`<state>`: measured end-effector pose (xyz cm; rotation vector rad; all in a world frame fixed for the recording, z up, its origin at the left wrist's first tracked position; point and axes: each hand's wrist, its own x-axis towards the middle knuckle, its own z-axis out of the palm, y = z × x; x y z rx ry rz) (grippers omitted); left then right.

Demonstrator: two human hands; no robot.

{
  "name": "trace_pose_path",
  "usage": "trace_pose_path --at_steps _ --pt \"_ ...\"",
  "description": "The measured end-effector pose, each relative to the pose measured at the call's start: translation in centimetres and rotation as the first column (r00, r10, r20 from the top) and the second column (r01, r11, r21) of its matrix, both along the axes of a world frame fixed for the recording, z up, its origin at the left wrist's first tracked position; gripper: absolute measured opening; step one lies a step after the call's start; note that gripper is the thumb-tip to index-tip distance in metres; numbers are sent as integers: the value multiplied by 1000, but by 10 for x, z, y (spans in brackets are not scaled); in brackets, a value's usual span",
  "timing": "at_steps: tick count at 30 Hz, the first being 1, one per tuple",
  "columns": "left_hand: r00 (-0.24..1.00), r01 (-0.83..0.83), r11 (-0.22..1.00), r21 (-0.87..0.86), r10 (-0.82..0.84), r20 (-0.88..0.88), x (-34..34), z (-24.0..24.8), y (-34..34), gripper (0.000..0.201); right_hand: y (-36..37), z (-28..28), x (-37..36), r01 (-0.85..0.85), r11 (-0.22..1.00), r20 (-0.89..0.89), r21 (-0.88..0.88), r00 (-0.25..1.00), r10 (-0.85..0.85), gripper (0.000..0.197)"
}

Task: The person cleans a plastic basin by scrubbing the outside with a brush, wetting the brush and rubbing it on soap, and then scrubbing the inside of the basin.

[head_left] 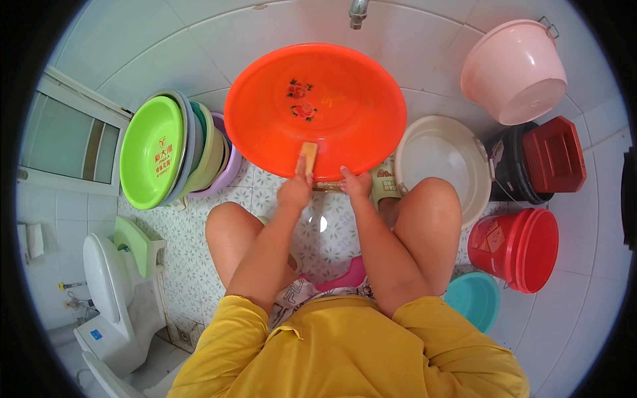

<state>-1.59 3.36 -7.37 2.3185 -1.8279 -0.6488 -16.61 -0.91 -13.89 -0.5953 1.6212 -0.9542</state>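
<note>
A large orange-red basin (361, 99) with printed flowers is tilted up in front of me, its inner face toward me. My left hand (294, 189) is closed round a small yellow-tan scrubbing block (309, 152), one finger stretched along it. The block lies against the basin's near inner wall; whether it is a brush or a sponge I cannot tell. My right hand (357, 183) grips the basin's near rim, thumb on the inside and the other fingers partly hidden under the edge.
Green, grey and purple basins (154, 152) lean in a stack at the left. A cream basin (441, 156), pink bucket (511, 73), red buckets (507, 245) and teal basin (472, 302) stand right. A toilet (109, 278) is at lower left; a tap (358, 13) hangs above.
</note>
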Motion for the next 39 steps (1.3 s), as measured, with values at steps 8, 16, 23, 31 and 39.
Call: trace_pose_path --at_steps 8,16,23,31,39 --pt "976 59 994 -95 -77 -205 -9 -12 3 58 -2 -10 -3 12 1000 -12 -19 1000 -12 26" --pt "998 -13 998 56 16 -55 -3 13 -11 59 -4 -6 -8 -7 999 11 37 1000 6 26" --pt "999 -43 998 51 44 -14 4 12 -7 60 -1 -5 -4 13 999 68 -48 998 -10 26" --pt "989 41 998 45 -34 -141 -21 9 14 63 2 -5 -8 61 998 69 23 996 -62 24" --pt "995 84 994 74 -79 -61 -26 8 24 63 25 -3 -18 -37 999 -54 28 998 39 28"
